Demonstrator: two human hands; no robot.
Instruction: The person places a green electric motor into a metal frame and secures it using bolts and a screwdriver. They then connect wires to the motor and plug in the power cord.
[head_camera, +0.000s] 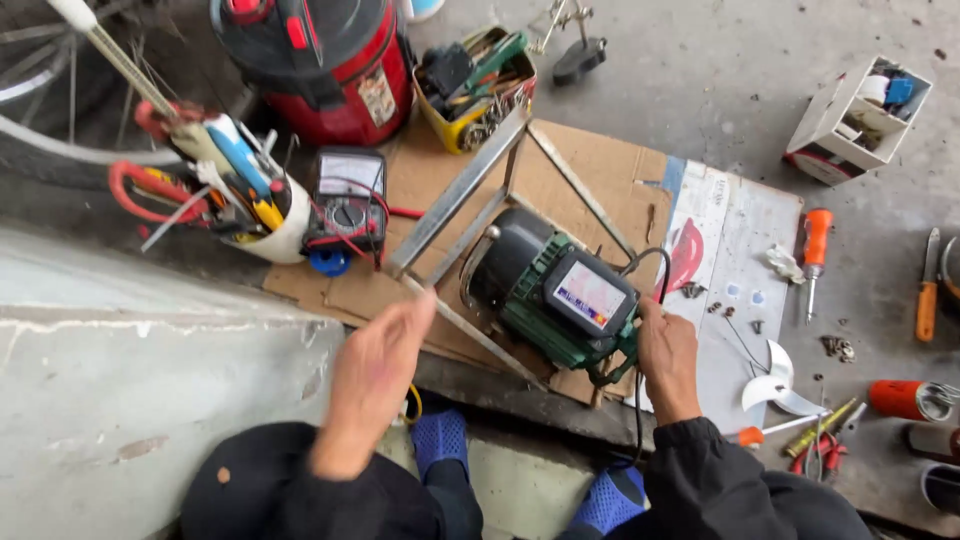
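A green and black electric motor (545, 290) with a black box on top lies on flattened cardboard (600, 170) inside a metal angle-iron frame (462, 195). My right hand (668, 358) grips the motor's near end, beside its black cable (640, 262). My left hand (378, 372) is held flat with fingers together, fingertips touching the near bar of the frame; it holds nothing.
A multimeter (348, 200) with red and black leads, a white tub of tools (235, 190), a red canister (325, 60) and a yellow parts box (478, 85) stand behind. An orange screwdriver (815, 255), a white fan blade (775, 380), pliers (815, 455) and screws lie right. A concrete ledge (120, 370) is left.
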